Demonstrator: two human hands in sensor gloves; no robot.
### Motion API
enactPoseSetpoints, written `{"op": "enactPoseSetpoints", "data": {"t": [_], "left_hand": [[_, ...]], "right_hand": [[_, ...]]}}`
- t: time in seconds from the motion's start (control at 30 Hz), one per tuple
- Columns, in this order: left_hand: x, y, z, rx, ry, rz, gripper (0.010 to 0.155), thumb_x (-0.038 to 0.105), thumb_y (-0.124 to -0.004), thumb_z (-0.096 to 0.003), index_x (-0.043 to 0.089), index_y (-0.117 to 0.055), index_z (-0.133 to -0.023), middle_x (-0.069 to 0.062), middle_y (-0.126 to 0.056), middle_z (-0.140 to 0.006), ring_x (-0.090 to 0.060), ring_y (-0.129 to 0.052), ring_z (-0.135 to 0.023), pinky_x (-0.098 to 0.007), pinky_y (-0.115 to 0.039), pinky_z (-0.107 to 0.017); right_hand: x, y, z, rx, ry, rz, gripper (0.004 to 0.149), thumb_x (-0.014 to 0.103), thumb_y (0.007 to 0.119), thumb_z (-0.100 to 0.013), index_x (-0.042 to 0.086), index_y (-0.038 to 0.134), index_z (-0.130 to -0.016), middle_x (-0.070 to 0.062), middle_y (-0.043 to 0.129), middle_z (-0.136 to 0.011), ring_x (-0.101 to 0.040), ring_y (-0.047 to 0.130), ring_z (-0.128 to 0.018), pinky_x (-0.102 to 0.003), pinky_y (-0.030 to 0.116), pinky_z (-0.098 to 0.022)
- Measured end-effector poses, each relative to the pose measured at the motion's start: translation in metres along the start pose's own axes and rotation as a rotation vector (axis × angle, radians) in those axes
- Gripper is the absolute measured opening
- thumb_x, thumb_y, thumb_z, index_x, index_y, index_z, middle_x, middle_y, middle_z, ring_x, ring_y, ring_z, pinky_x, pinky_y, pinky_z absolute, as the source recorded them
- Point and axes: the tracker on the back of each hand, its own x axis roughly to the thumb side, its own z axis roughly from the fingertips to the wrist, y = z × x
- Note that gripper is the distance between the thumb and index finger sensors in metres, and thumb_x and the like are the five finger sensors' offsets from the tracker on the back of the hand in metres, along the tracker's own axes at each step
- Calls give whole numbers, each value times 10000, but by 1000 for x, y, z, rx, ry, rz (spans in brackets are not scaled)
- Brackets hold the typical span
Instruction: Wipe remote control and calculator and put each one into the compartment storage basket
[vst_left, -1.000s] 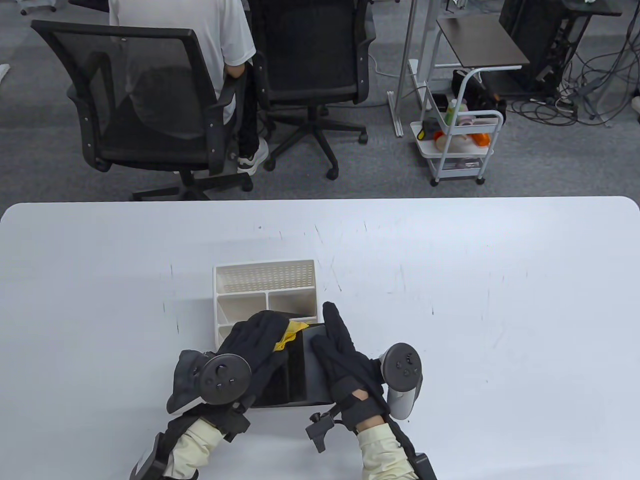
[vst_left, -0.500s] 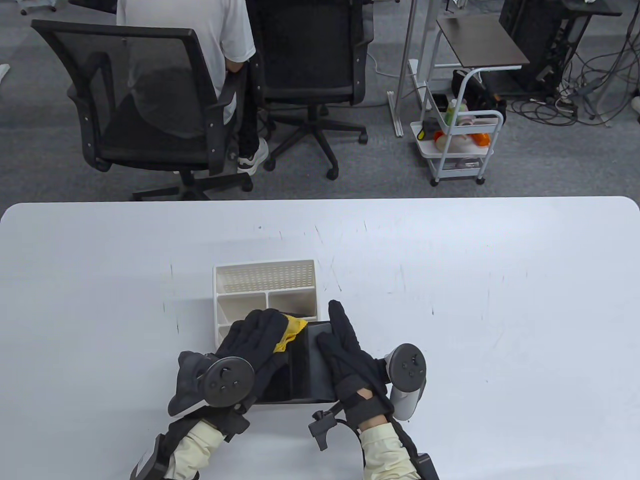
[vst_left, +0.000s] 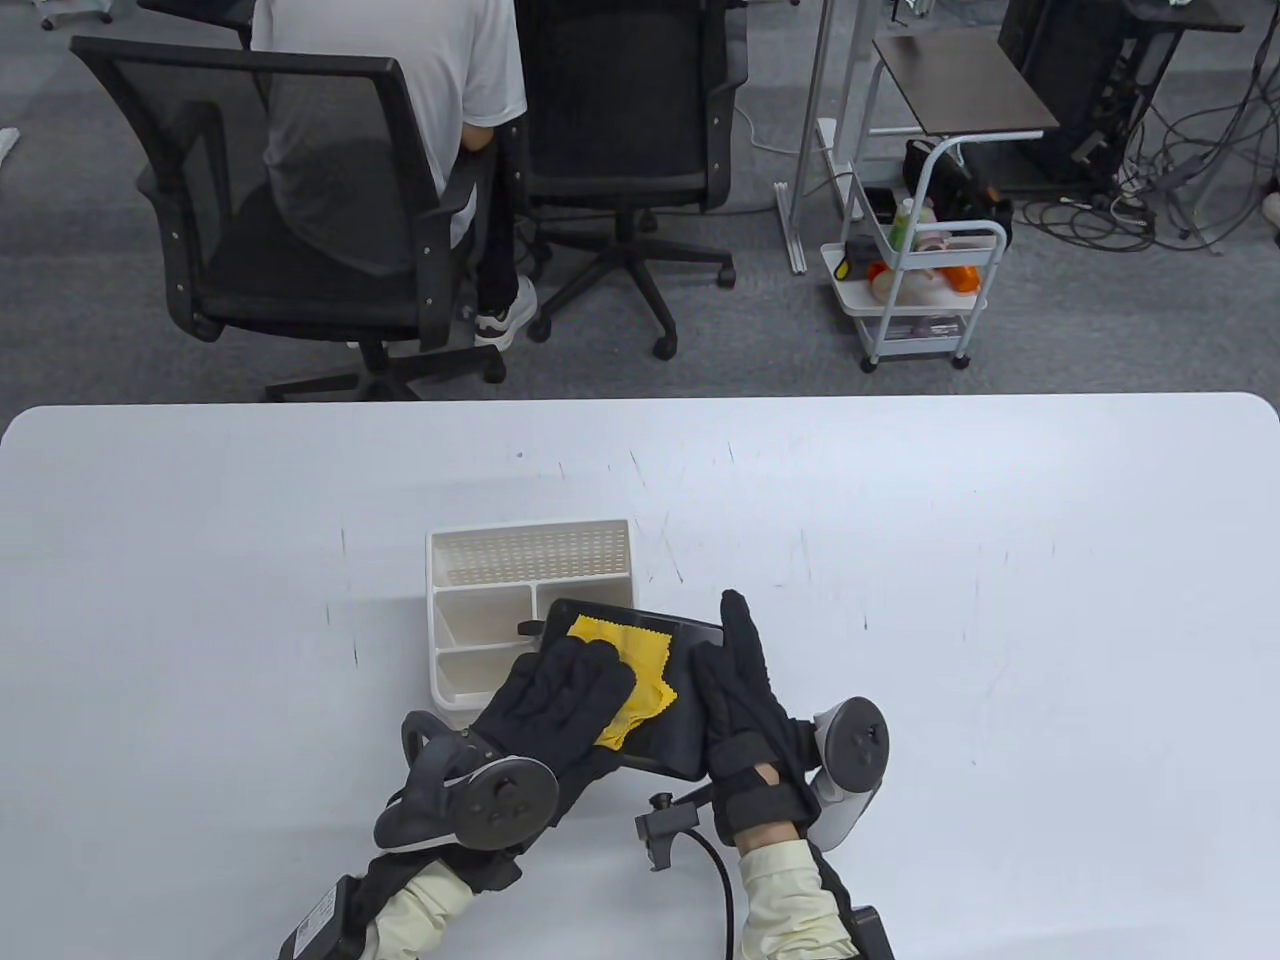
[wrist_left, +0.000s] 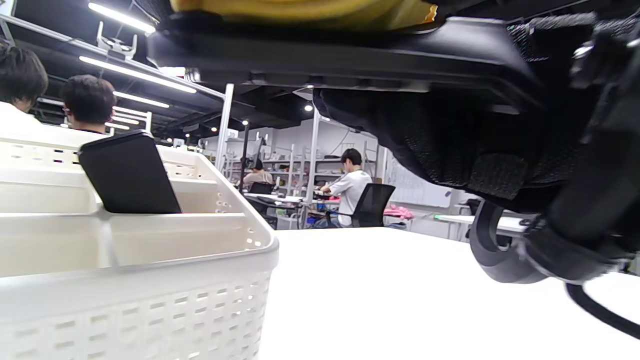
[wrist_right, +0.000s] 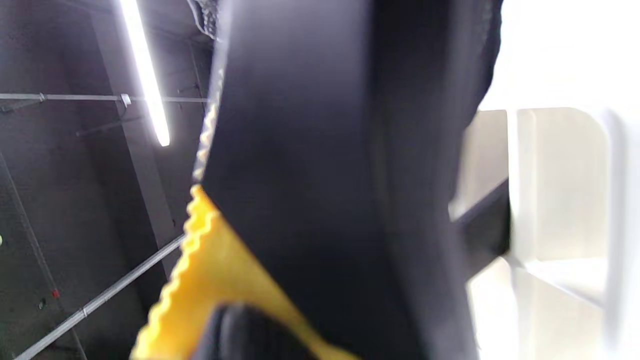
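1. Your right hand (vst_left: 745, 690) grips the right edge of the dark flat device, most likely the calculator (vst_left: 690, 700), fingers lying along the edge and wrapping under it. Keep that grip firm so the slab does not twist under the wiping pressure.
2. Your left hand (vst_left: 565, 700) lies flat, fingers straight, pressing the yellow cloth (vst_left: 625, 665) onto the device's top face. Sweep the cloth across the whole face, edges and corners included, not only the middle.
3. The device is held off the tabletop (vst_left: 1000, 600), its far end over the near right part of the compartment storage basket (vst_left: 530, 560). Hold it level while you wipe.
4. The device looks like a thin black slab with rounded corners and a smooth face; no keys can be made out.
5. In the left wrist view another dark flat item (wrist_left: 127, 175), probably the remote control, stands tilted in a basket compartment.
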Motion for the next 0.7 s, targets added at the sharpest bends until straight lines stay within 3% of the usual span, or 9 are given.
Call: {"op": "enactPoseSetpoints", "data": {"t": [0.23,0.37,0.43,0.53,0.7], "left_hand": [[-15,4,3,23,83,31,609,485,-540,-550,258,-477,-1111,-61,-511,-1168,-350,-534,-1096,-538,-541,-770],[-9,1,2,22,51,31,611,483,-538,-552,252,-471,-1114,-65,-501,-1169,-355,-524,-1095,-541,-542,-769],[1,-4,0,8,14,47,612,485,-536,-550,255,-467,-1114,-63,-498,-1169,-358,-518,-1096,-541,-540,-772],[13,-8,-2,-5,-34,8,614,489,-530,-548,257,-456,-1113,-62,-494,-1166,-353,-531,-1095,-537,-550,-772],[21,-5,-1,49,-106,-40,602,524,-574,-537,304,-508,-1093,-9,-558,-1155,-310,-579,-1092,-526,-581,-767]], "right_hand": [[0,18,2,106,-15,62,651,252,611,-620,-9,301,-1129,-261,810,-892,-354,998,-561,-376,913,-351],[-1,15,3,56,-4,24,651,251,603,-625,-14,285,-1128,-262,800,-900,-356,992,-571,-377,911,-362],[-2,7,2,-26,-2,-7,650,249,608,-620,-14,296,-1126,-265,800,-900,-365,991,-567,-383,911,-358],[-1,-7,0,-38,9,-25,652,250,600,-627,-15,277,-1128,-265,785,-915,-370,982,-585,-389,906,-374],[4,-23,-1,-140,9,-130,644,252,595,-631,4,276,-1132,-256,773,-937,-378,968,-615,-402,898,-395]]}}
